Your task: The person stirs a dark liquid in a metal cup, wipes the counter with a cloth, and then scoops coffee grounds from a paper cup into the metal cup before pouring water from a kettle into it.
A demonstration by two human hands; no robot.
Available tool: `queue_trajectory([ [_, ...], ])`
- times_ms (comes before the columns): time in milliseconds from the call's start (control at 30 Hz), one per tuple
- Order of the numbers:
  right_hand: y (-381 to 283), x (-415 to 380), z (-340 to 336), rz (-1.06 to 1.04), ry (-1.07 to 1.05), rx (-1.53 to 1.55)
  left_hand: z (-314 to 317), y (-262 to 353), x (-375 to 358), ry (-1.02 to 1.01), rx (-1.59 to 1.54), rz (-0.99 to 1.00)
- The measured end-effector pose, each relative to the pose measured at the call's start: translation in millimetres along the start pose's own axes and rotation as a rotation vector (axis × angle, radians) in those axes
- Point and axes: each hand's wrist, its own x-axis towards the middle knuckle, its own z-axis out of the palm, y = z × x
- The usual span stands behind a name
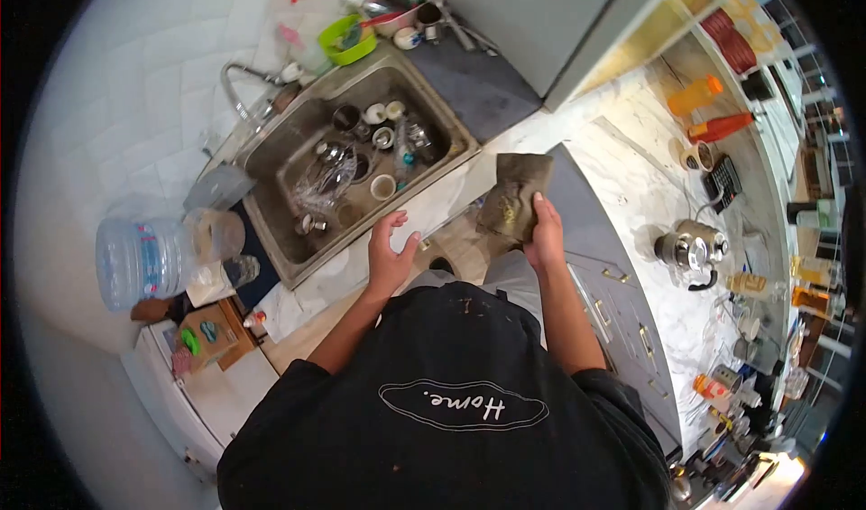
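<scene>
In the head view, my right hand grips the lower right edge of a flat, dark brown bag-like packet, its thumb lying on the front. The packet looks creased and has a faint gold mark near its middle; whether anything is inside cannot be seen. My left hand is raised with bent fingers and thumb apart, holding nothing. It is near the front edge of the metal sink. Cups, including a white cup, clear plastic and other dishes lie in the sink.
A faucet and a green basket stand behind the sink. A large water bottle is at left. On the right, a marble counter holds a metal kettle, an orange bottle and several jars. Drawers sit below it.
</scene>
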Motion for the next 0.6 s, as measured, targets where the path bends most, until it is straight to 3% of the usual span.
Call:
queue_trajectory([
  [233,-92,-27,-73,-0.104,0.086,0.345,81,48,39,-0.177,0.011,0.084],
  [333,-129,-21,-100,-0.230,0.258,0.157,131,73,59,-0.235,-0.002,0.146],
  [467,-185,-8,-131,-0.327,0.252,0.129,195,113,77,-0.271,-0.073,0.163],
  [600,-217,34,-171,-0.278,0.333,0.238,255,142,91,-0.304,-0.070,0.202],
])
